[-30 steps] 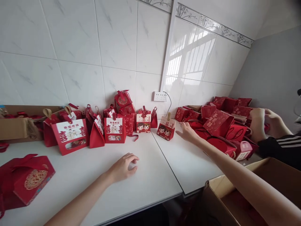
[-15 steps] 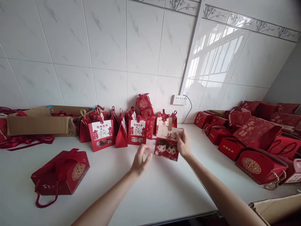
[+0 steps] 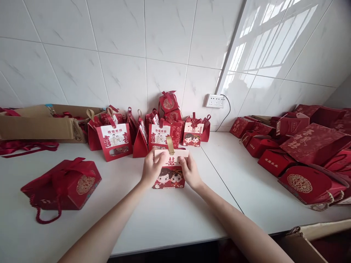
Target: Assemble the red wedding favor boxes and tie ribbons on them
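Both hands grip a small red and cream gift box with two cartoon figures printed on its front. My left hand pinches its upper left edge, thumb on the front. Opposite it, my right hand is closed on the upper right edge in the same way. A gold ribbon loop stands up from the top of the box. Behind stand a like cartoon box and a white-fronted red box with a clear window.
At left lies a larger red box with a rope handle; behind it are a cardboard box and loose red ribbon. Many red boxes are heaped at right. An open carton sits below the table's front edge.
The box has come left and nearer to me, now upright and facing me. My left hand, formerly apart from it, has taken hold of its left side. The camera view has tilted down.
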Tool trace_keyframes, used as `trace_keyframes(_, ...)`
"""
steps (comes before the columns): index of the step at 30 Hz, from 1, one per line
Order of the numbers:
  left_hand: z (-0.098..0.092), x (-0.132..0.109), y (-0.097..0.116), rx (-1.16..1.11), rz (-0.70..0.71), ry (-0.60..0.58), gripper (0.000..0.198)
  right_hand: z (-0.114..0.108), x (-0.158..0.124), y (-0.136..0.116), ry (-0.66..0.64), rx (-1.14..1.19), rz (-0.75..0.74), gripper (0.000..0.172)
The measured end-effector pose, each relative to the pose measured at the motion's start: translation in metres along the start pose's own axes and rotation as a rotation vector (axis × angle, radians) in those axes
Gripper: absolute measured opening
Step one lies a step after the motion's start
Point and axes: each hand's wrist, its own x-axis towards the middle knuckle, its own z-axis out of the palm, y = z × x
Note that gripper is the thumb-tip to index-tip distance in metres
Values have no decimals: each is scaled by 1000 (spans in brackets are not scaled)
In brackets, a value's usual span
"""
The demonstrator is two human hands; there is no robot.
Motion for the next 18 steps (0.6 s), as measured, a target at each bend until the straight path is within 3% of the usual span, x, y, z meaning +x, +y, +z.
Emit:
trace_keyframes(2,-1,0,2,-13,20,-42,25,0,-2,-1,14,-70,-90,22)
trace_keyframes(4,-2,-1,5,-22,48,-54,25,0,-3,-2,65,-157,-238,28)
trace_keyframes(8,-1,-4,13,42,82,20,27,-4,-1,-7,86,-309,-484,29)
trace_keyframes(13,0,-7,15,78,105,-2,26,-10,0,-13,23,-325,-555,24)
trace_keyframes(18,0,-10,14,9,212,50,27,-10,-1,-16,79,-280,-556,26)
